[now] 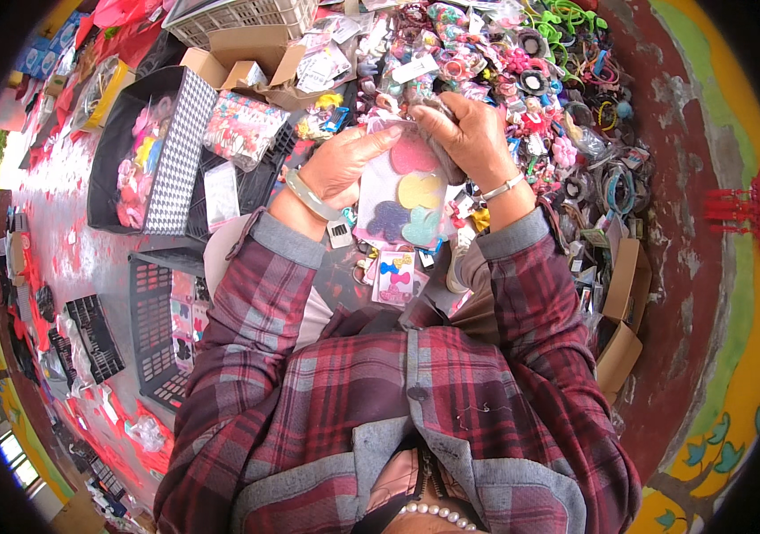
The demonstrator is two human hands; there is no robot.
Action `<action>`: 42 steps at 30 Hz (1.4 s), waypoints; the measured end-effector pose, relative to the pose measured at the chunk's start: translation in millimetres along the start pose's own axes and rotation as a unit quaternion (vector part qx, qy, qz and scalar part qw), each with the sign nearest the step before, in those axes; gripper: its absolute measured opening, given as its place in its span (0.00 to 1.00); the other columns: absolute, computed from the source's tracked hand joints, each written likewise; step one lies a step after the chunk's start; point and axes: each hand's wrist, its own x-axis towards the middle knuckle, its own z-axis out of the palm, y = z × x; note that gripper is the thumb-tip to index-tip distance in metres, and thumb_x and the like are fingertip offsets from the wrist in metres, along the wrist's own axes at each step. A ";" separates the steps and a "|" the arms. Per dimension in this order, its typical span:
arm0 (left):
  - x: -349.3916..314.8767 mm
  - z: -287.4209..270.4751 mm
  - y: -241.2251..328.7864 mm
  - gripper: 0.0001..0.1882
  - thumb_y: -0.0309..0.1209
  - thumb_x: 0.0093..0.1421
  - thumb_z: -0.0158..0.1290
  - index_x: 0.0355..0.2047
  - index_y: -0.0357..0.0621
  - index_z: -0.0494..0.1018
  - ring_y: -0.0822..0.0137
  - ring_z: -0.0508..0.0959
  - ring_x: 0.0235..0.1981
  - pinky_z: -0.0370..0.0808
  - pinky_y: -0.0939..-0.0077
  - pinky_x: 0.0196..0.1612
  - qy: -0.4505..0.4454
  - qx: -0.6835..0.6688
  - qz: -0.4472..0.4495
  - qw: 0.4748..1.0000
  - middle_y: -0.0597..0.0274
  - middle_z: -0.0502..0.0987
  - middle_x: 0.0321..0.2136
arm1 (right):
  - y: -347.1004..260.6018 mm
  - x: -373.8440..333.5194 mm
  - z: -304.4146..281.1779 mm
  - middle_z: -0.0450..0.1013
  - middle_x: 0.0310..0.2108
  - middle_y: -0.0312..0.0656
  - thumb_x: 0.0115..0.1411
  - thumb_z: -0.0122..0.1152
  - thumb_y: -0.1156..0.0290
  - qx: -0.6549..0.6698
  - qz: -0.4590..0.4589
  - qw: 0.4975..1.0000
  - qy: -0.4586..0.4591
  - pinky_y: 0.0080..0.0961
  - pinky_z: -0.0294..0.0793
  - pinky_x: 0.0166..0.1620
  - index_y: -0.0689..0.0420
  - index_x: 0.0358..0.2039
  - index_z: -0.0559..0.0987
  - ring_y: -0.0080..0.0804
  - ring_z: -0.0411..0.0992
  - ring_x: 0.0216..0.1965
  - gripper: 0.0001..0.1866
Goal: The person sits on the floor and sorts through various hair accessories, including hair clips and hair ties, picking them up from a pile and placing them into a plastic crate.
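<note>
My left hand [334, 171] grips the upper left edge of a pale pink card [375, 191], its thumb lying across the front. The card carries soft flower-like pieces in pink, yellow, dark purple and teal. At the card's upper right, my right hand [476, 141] is closed, thumb and fingers pinching a crumpled, greyish see-through piece that looks like plastic wrapping [438, 105]. Whether that wrapping encloses the card is hard to see. Below, near my lap, lies a small white card with colourful bows [395, 274].
A large heap of hair ties and trinkets [531, 80] spreads beyond my hands. To the left stand a houndstooth box [171, 151], a black crate [142, 307] and an open cardboard box [251, 43]. More cardboard boxes [626, 285] stand at the right, beside a painted wall [727, 294].
</note>
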 end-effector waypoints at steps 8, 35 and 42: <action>7.7 -7.7 4.2 0.17 0.29 0.62 0.41 0.49 0.32 0.61 0.57 0.70 0.48 0.66 0.63 0.54 -0.002 -0.154 0.082 0.985 0.49 0.69 0.46 | 19.3 9.2 -19.9 0.69 0.17 0.31 0.61 0.50 0.60 0.415 0.126 0.869 0.239 0.13 0.61 0.22 0.61 0.25 0.76 0.14 0.62 0.19 0.17; 9.5 -6.2 15.2 0.26 0.45 0.63 0.34 0.50 0.35 0.61 0.57 0.69 0.48 0.63 0.63 0.54 0.067 -0.216 0.185 0.956 0.52 0.69 0.47 | -40.9 -25.5 49.9 0.66 0.49 0.49 0.51 0.56 0.68 -0.048 -0.216 0.975 -0.028 0.36 0.57 0.56 0.57 0.50 0.67 0.42 0.60 0.55 0.24; 12.1 -14.1 26.2 0.27 0.44 0.64 0.31 0.54 0.32 0.57 0.55 0.64 0.54 0.56 0.61 0.59 0.082 -0.210 0.266 0.937 0.50 0.64 0.52 | -36.6 -25.1 45.2 0.66 0.49 0.47 0.47 0.58 0.74 -0.050 -0.253 0.966 -0.034 0.37 0.60 0.54 0.57 0.49 0.68 0.39 0.60 0.56 0.25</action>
